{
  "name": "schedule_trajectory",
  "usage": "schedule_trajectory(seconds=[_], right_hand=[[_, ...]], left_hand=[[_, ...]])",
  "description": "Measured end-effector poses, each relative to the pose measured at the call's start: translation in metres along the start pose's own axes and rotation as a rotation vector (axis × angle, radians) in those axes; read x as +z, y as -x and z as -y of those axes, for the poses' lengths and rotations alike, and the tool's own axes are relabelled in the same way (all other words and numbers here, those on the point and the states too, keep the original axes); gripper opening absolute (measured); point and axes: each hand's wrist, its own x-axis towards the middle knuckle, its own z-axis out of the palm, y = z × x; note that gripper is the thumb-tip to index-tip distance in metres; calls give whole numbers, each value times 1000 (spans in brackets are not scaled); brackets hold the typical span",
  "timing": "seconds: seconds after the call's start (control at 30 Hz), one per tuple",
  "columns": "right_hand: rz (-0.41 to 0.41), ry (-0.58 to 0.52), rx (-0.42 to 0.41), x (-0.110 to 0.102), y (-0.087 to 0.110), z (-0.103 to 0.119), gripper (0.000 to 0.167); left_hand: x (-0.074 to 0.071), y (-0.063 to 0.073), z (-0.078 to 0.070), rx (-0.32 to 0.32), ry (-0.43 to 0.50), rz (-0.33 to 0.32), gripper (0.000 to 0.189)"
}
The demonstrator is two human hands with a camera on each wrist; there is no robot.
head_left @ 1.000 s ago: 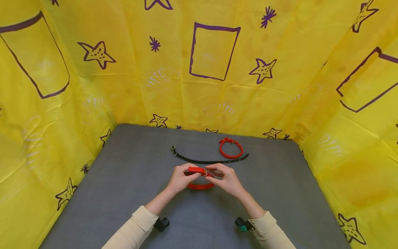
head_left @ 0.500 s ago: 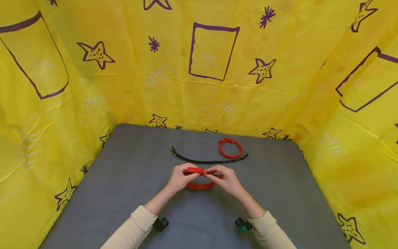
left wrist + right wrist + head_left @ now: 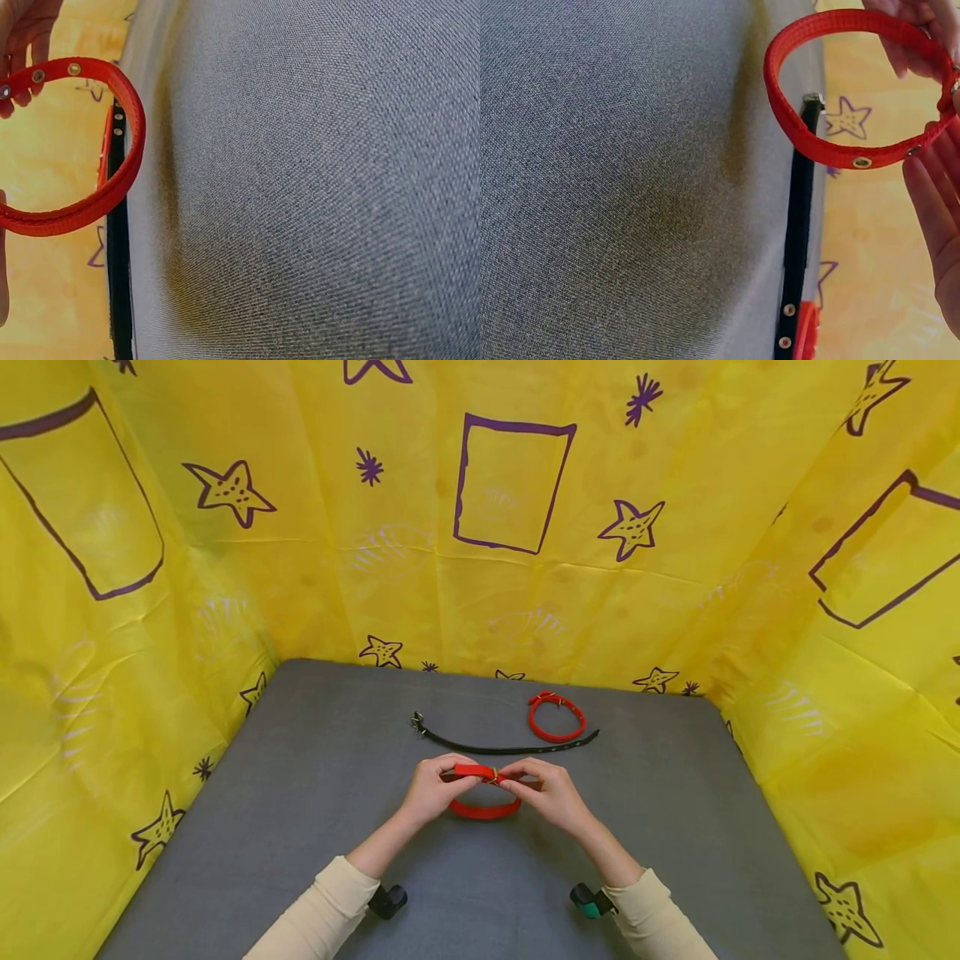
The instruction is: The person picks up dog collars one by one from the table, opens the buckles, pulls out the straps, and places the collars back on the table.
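A red collar (image 3: 483,812) with metal eyelets hangs as a loop between both hands, above the grey tabletop. My left hand (image 3: 431,789) pinches the strap on the left side of the gold-coloured buckle (image 3: 493,775). On the other side, my right hand (image 3: 551,789) pinches the strap close to that buckle. In the left wrist view the loop of the collar (image 3: 124,180) fills the left part, its eyelets toward the right hand (image 3: 28,34). The right wrist view shows the right fingers (image 3: 930,202) against the eyelet side. Fingers partly hide the buckle.
Beyond the hands, a black collar (image 3: 495,750) lies stretched out on the grey table (image 3: 337,760), its buckle end to the left. Behind its right half rests a second red collar (image 3: 557,739), closed in a ring. Yellow patterned cloth (image 3: 420,585) walls the back and sides.
Both hands stay almost in place around the buckle. The strap and buckle have shifted slightly between the fingers, and red strap now shows between buckle and right fingertips. The collars on the table have not moved.
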Motion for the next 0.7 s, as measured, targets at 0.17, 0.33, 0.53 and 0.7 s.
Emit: schedule_trajectory(seconds=[0.17, 0.33, 0.53, 0.7], right_hand=[[8, 16, -6, 3, 0, -20, 17], [22, 38, -25, 4, 0, -38, 17], [69, 69, -29, 2, 1, -40, 18], [71, 63, -12, 0, 2, -40, 15]], left_hand=[[-1, 1, 4, -9, 38, -15, 10], [-2, 1, 5, -17, 56, -22, 10], [-4, 2, 7, -49, 71, -35, 10], [-6, 1, 10, -78, 98, -54, 10]])
